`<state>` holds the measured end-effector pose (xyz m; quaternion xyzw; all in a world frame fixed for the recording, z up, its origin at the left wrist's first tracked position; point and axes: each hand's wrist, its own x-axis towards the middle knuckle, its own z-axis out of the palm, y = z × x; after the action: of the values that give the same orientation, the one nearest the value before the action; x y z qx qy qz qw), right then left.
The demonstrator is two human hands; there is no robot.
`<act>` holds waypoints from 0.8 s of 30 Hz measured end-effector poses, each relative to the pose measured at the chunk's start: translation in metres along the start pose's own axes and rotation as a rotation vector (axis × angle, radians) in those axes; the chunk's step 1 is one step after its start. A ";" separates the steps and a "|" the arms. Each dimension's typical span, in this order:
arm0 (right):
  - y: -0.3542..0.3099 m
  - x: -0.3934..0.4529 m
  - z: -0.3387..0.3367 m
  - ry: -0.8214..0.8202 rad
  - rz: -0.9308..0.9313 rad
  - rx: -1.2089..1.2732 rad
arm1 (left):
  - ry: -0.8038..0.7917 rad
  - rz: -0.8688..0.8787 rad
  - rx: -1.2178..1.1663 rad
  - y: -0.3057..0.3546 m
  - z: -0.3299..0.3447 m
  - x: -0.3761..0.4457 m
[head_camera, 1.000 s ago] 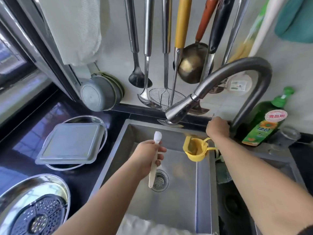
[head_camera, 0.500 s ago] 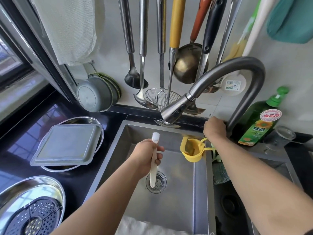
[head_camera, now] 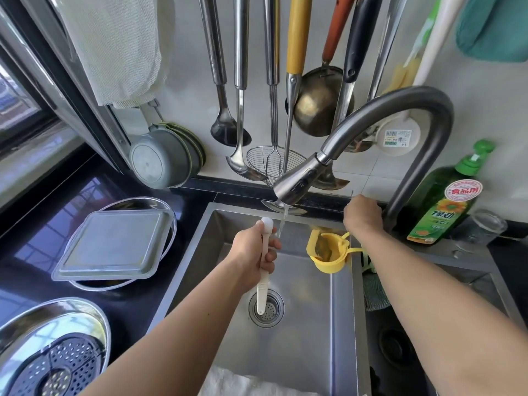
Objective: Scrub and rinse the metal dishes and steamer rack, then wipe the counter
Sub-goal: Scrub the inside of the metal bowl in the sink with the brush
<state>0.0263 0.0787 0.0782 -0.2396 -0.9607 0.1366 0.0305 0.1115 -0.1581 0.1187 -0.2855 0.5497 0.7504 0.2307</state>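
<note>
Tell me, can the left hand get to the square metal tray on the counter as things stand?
Probably yes, once freed. The left hand grips a white brush over the sink. The square tray lies uncovered on the counter to its left, with nothing between them.

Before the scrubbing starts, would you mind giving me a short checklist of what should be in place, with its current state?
1. Water running from the faucet: ok, a thin stream.
2. Brush held by the left hand: ok.
3. Right hand at the faucet base: ok; the handle itself is hidden.
4. Drain unblocked: ok.
5. Dish in the sink: not ok; square tray and steamer rack sit on the counter.
6. Dish soap applied: cannot tell.
</note>
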 end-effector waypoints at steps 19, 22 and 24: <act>0.007 0.004 0.005 -0.018 -0.025 0.031 | -0.119 -0.062 -0.032 -0.007 0.031 0.006; 0.006 -0.001 0.005 0.001 -0.076 -0.008 | -0.095 -0.066 -0.052 -0.007 0.025 0.007; 0.005 -0.002 0.004 0.008 -0.088 -0.008 | -0.073 -0.061 -0.046 -0.007 0.021 0.008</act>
<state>0.0300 0.0806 0.0727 -0.1980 -0.9707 0.1302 0.0392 0.1066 -0.1358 0.1128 -0.2798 0.5144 0.7654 0.2669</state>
